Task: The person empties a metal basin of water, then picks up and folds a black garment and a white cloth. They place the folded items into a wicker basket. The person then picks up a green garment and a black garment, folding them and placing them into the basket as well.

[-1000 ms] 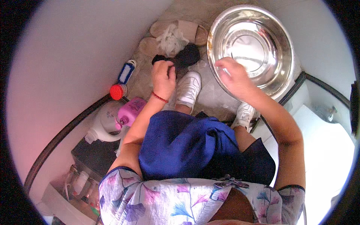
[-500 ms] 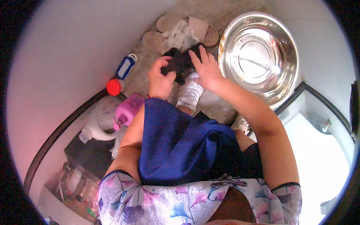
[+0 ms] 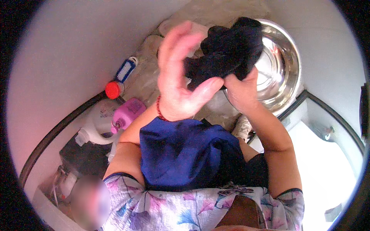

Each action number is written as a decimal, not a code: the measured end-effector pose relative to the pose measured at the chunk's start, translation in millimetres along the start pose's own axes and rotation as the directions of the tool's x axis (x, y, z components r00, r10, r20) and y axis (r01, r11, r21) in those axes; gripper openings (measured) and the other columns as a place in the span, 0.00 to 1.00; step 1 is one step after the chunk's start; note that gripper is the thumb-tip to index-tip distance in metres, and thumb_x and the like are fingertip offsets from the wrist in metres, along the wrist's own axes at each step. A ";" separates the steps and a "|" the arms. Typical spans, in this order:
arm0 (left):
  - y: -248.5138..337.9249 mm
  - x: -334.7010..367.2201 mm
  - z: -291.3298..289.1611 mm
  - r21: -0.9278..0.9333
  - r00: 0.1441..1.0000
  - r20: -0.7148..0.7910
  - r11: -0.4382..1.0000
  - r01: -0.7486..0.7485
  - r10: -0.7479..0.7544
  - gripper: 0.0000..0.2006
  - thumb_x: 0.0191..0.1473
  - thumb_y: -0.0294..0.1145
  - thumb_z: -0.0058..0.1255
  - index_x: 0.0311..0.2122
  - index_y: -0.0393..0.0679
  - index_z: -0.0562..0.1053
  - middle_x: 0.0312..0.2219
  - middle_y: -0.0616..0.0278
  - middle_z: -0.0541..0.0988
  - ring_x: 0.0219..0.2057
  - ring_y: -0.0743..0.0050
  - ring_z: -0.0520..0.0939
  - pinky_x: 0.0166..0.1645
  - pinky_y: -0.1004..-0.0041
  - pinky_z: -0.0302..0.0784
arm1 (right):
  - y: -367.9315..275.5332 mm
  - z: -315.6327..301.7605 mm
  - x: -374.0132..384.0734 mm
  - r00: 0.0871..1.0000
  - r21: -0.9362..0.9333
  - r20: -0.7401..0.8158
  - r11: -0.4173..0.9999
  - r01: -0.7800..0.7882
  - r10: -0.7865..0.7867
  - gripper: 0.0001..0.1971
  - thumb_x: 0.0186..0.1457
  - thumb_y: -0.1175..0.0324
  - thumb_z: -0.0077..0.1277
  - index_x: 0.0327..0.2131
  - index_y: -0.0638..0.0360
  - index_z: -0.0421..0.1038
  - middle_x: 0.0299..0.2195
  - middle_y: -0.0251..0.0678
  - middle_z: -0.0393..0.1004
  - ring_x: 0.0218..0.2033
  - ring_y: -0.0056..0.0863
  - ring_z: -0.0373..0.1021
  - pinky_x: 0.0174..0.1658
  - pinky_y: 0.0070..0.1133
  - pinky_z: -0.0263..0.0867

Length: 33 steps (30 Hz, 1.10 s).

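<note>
A bunched piece of black cloth (image 3: 231, 50) is raised in front of me, partly over the near-left side of the steel basin. My right hand (image 3: 243, 90) grips its lower edge, the thumb pressed in and the other fingers hidden behind it. My left hand (image 3: 175, 82) is at the cloth's left side, fingers stretched up and apart, slightly blurred. Its thumb overlaps the cloth's lower edge; whether it touches is unclear. Dark blue fabric (image 3: 185, 154) drapes across my lap.
The steel basin (image 3: 295, 69) stands at the right on the floor. To the left are a blue-and-white brush (image 3: 126, 69), a red-capped container (image 3: 113, 90), a pink bottle (image 3: 131, 114) and a white jug (image 3: 90, 129). Pale slippers (image 3: 154, 44) lie at the back, partly hidden.
The black cloth has come up from the floor and to the right, toward the basin. My left hand's fingers have opened from around it; my right hand now grips its lower edge.
</note>
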<state>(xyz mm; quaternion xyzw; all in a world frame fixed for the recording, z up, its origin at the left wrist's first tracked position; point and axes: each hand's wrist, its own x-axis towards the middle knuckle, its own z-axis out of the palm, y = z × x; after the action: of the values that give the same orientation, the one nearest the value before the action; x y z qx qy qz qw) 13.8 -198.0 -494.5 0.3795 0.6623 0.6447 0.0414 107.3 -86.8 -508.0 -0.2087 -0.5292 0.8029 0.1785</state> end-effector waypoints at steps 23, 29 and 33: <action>244.5 92.2 -41.0 -0.611 0.996 0.047 0.791 -0.031 0.075 0.11 0.54 0.23 0.42 0.44 0.37 0.69 0.36 0.63 0.75 0.38 0.79 0.74 0.45 0.78 0.68 | -282.1 -3.1 -105.2 0.937 0.538 -0.017 0.787 0.303 -0.349 0.18 0.51 0.66 0.51 0.45 0.62 0.67 0.45 0.38 0.70 0.48 0.33 0.65 0.55 0.29 0.57; 311.3 91.6 -64.1 -0.713 0.999 0.031 0.700 0.039 -0.024 0.09 0.55 0.24 0.42 0.41 0.36 0.70 0.34 0.65 0.74 0.36 0.81 0.73 0.43 0.80 0.68 | -318.4 5.9 -124.6 0.882 0.403 -0.288 0.788 0.466 -0.374 0.14 0.49 0.70 0.51 0.41 0.61 0.70 0.42 0.34 0.72 0.45 0.30 0.67 0.52 0.26 0.60; 308.4 105.3 -103.6 -0.158 0.919 -0.144 0.909 -0.387 0.366 0.09 0.55 0.27 0.43 0.39 0.35 0.70 0.31 0.65 0.74 0.32 0.82 0.71 0.40 0.81 0.67 | -337.6 26.5 -131.4 0.833 0.118 -0.208 0.832 0.542 -0.513 0.15 0.50 0.71 0.51 0.42 0.65 0.69 0.41 0.36 0.72 0.44 0.29 0.67 0.50 0.24 0.61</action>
<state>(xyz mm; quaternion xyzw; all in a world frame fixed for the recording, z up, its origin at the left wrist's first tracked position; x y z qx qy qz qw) 21.4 -261.5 -158.6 0.4583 0.5157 0.7187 -0.0861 227.2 -47.0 -167.5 -0.1045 -0.4783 0.7440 0.4547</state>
